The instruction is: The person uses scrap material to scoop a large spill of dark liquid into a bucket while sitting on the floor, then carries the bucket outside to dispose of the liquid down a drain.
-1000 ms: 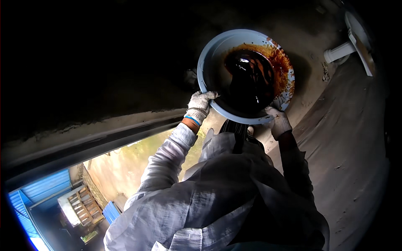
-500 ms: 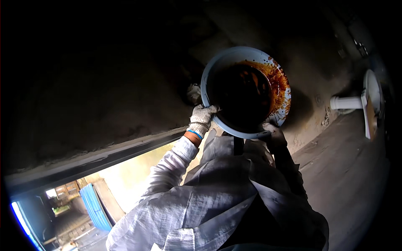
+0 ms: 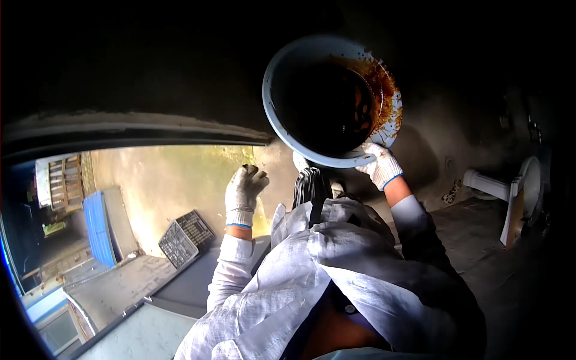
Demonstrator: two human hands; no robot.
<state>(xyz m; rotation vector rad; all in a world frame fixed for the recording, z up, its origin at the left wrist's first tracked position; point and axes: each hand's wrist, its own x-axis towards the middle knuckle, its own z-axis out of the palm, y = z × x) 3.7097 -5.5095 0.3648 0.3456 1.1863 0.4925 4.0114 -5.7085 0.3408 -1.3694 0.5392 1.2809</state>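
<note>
A big light-blue basin (image 3: 305, 151) is in front of me, with dark brown liquid inside. Reddish-brown splashes (image 3: 390, 99) streak its right inner wall. My right hand (image 3: 380, 164), in a white knitted work glove, grips the near right part of the rim. Apart from the basin, to its lower left, my left hand (image 3: 245, 191) is in the air, in a matching glove with a blue cuff edge. Its fingers are loosely bent and spread, with nothing in them. Shadow hides most of the liquid's surface and whatever the basin may rest on.
On the left, a bright doorway floor (image 3: 174, 174) lies beyond a dark wall edge (image 3: 138, 135). A grey plastic crate (image 3: 179, 243) and a blue corrugated sheet (image 3: 99, 228) are out there. A white pedestal washbasin (image 3: 489, 184) stands at the right.
My left hand has let go of the rim and moved down and left. In the picture, the basin has shifted up and left, and more of the doorway shows.
</note>
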